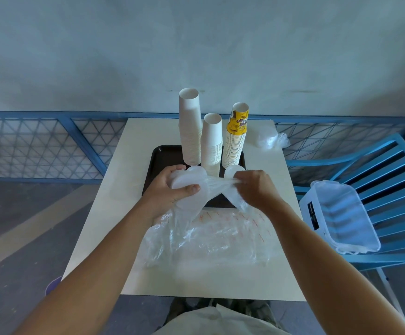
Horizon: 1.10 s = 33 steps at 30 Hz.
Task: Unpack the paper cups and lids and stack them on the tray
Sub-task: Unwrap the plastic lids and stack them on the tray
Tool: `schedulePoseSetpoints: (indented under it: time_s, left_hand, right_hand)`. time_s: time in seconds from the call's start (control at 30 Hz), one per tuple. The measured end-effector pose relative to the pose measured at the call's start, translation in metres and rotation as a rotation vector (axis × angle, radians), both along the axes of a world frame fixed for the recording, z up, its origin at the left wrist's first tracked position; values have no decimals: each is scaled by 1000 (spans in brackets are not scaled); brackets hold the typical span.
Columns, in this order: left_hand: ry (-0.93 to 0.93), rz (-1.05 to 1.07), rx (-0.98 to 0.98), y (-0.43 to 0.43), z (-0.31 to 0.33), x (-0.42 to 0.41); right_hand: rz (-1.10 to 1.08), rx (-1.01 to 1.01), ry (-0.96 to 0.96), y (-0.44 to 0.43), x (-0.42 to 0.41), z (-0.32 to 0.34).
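While our left hand (172, 188) grips the stack of round white plastic lids (183, 182) at frame centre by the dark rectangular tray (158, 158), our right hand (256, 187) pinches their clear plastic wrapper (218, 182), stretched taut.

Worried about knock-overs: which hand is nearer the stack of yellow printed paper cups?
Right. The right hand pinches clear plastic wrap just in front of the stack of yellow printed paper cups; the left hand grips white plastic lids farther left.

White cup stacks (190, 131), one yellow-printed (237, 136), on dark brown tray (158, 158).
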<state>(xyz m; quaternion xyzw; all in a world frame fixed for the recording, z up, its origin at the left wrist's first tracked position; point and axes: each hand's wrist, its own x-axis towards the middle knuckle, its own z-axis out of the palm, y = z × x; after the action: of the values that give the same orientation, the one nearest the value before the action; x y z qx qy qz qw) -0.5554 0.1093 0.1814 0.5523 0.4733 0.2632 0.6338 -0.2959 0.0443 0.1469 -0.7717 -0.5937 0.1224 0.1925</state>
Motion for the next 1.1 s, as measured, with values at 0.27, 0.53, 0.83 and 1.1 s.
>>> schedulePoseSetpoints:
  time_s: [0.27, 0.53, 0.83, 1.1]
  left_hand:
    - [-7, 147, 121, -7, -1, -12]
    - [-52, 274, 213, -38, 1, 27]
    - [-53, 248, 243, -41, 3, 63]
    - [-142, 306, 423, -41, -5, 73]
  right_hand:
    - [-512, -46, 691, -23, 19, -8]
    - [125, -291, 1512, -37, -77, 14]
    - [-74, -24, 1643, -22, -52, 20]
    - [-117, -57, 1686, -11, -17, 31]
